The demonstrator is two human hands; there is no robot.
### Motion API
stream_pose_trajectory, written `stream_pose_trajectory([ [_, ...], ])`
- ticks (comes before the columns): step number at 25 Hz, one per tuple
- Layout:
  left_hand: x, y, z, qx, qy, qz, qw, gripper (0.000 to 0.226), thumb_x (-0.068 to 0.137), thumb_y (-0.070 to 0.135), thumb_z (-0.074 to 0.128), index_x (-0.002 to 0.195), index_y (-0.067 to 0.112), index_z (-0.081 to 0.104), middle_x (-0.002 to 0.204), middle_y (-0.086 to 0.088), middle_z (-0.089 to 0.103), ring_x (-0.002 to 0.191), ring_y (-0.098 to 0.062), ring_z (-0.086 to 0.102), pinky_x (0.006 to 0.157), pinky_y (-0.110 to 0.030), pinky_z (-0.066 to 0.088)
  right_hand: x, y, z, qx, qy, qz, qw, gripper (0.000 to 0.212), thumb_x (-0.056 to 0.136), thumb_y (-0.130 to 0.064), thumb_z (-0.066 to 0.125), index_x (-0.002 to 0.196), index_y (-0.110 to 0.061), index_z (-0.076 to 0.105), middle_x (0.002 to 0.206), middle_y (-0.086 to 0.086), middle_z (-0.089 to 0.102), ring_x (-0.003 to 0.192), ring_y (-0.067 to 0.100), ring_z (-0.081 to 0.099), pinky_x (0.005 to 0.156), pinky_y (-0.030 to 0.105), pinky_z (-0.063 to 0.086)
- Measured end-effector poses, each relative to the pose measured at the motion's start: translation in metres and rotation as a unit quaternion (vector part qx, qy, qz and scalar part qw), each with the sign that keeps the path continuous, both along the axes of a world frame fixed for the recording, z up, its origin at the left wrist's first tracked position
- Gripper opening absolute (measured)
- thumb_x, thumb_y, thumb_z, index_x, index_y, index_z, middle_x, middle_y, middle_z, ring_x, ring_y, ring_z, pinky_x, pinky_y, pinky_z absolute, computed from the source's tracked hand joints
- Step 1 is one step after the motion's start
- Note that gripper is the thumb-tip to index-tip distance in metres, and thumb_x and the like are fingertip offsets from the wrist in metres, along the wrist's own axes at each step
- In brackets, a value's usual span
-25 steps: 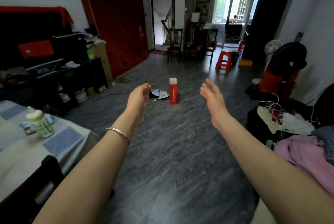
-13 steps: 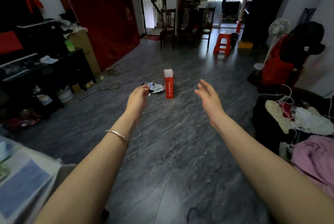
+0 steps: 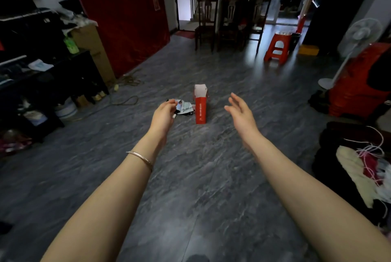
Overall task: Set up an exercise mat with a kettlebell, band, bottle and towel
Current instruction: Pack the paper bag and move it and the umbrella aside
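Both my arms reach out over a dark grey floor [image 3: 201,177]. My left hand [image 3: 163,114] hangs with its fingers loosely curled and holds nothing; a silver bracelet circles that wrist. My right hand [image 3: 240,113] is open with fingers spread. Ahead, between the hands, a tall red paper bag [image 3: 200,104] stands upright on the floor. Beside it on the left lies a small white and black packet [image 3: 185,109], partly hidden by my left hand. No mat, kettlebell, band, bottle or towel shows in the head view.
A dark shelf unit [image 3: 42,71] and a cardboard box [image 3: 93,50] line the left wall. A red stool [image 3: 277,46], chairs [image 3: 206,22] and a white fan [image 3: 357,37] stand farther back. Clothes [image 3: 359,172] are piled at the right.
The view has moved forward and tilted down; the table with the bottle at the left has left the frame. The red bag now looks nearer. Both hands stay held out.
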State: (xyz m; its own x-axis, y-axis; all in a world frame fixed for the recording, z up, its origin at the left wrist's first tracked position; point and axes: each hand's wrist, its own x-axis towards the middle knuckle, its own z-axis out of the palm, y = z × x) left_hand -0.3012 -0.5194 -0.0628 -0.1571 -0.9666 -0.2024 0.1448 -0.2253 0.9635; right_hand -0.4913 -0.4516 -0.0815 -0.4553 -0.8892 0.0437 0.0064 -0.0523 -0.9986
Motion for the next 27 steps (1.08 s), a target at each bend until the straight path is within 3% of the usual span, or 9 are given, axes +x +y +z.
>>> stream_pose_trajectory([
  [5, -0.07, -0.127, -0.033, -0.005, -0.009, -0.003, 1.0, 0.026, 0.093, 0.011, 0.042, 0.113, 0.019, 0.057, 0.109, 0.005, 0.061, 0.087, 0.004, 0.056, 0.071, -0.016, 0.04, -0.071, -0.125, -0.026, 0.016, 0.003, 0.0, 1.0, 0.049, 0.092, -0.004, 0.052, 0.139, -0.014, 0.039, 0.145, 0.006, 0.041, 0.134, 0.012, 0.037, 0.097, 0.015, 0.032],
  [9, -0.125, -0.236, -0.049, 0.026, -0.008, 0.003, 1.0, 0.03, 0.093, 0.012, 0.043, 0.12, 0.016, 0.057, 0.112, 0.004, 0.062, 0.1, -0.005, 0.057, 0.076, -0.017, 0.041, -0.131, -0.232, -0.033, 0.043, 0.016, 0.001, 0.999, 0.049, 0.092, -0.005, 0.053, 0.138, -0.015, 0.04, 0.145, 0.007, 0.042, 0.133, 0.013, 0.039, 0.1, 0.018, 0.032],
  [15, -0.205, -0.361, -0.072, 0.017, -0.048, 0.01, 0.999, 0.034, 0.094, 0.0, 0.038, 0.12, 0.012, 0.054, 0.101, 0.009, 0.061, 0.087, 0.004, 0.058, 0.056, -0.006, 0.043, -0.218, -0.361, -0.044, 0.056, 0.004, 0.025, 0.998, 0.049, 0.092, -0.006, 0.052, 0.139, -0.016, 0.04, 0.145, 0.005, 0.042, 0.133, 0.011, 0.039, 0.099, 0.017, 0.033],
  [19, -0.277, -0.44, -0.091, -0.002, -0.083, 0.045, 0.996, 0.031, 0.092, -0.005, 0.038, 0.106, 0.011, 0.059, 0.103, 0.006, 0.06, 0.093, -0.002, 0.057, 0.067, -0.008, 0.042, -0.29, -0.452, -0.065, 0.055, -0.005, 0.056, 0.997, 0.048, 0.092, -0.004, 0.051, 0.138, -0.013, 0.04, 0.145, 0.007, 0.042, 0.133, 0.011, 0.039, 0.083, 0.0, 0.039],
  [22, -0.325, -0.485, -0.094, 0.004, -0.117, 0.036, 0.992, 0.036, 0.087, -0.013, 0.035, 0.095, 0.014, 0.058, 0.103, 0.001, 0.059, 0.097, -0.008, 0.056, 0.082, -0.022, 0.041, -0.342, -0.509, -0.071, 0.077, -0.005, 0.091, 0.993, 0.049, 0.092, -0.005, 0.051, 0.139, -0.014, 0.04, 0.144, 0.007, 0.043, 0.132, 0.011, 0.039, 0.085, 0.005, 0.038],
  [24, -0.353, -0.512, -0.1, 0.031, -0.101, 0.089, 0.99, 0.031, 0.09, -0.005, 0.037, 0.09, 0.016, 0.059, 0.093, 0.006, 0.064, 0.089, -0.005, 0.06, 0.076, -0.021, 0.042, -0.373, -0.548, -0.071, 0.09, 0.003, 0.125, 0.988, 0.049, 0.092, -0.006, 0.051, 0.139, -0.016, 0.04, 0.145, 0.006, 0.042, 0.132, 0.01, 0.039, 0.093, 0.014, 0.033],
  [27, -0.391, -0.551, -0.105, 0.086, -0.015, 0.163, 0.983, 0.026, 0.094, 0.005, 0.039, 0.089, 0.021, 0.059, 0.067, 0.017, 0.069, 0.063, 0.01, 0.063, 0.062, -0.011, 0.043, -0.412, -0.614, -0.079, 0.108, 0.008, 0.153, 0.982, 0.049, 0.091, -0.003, 0.051, 0.138, -0.014, 0.04, 0.145, 0.008, 0.041, 0.133, 0.012, 0.038, 0.095, 0.017, 0.031],
])
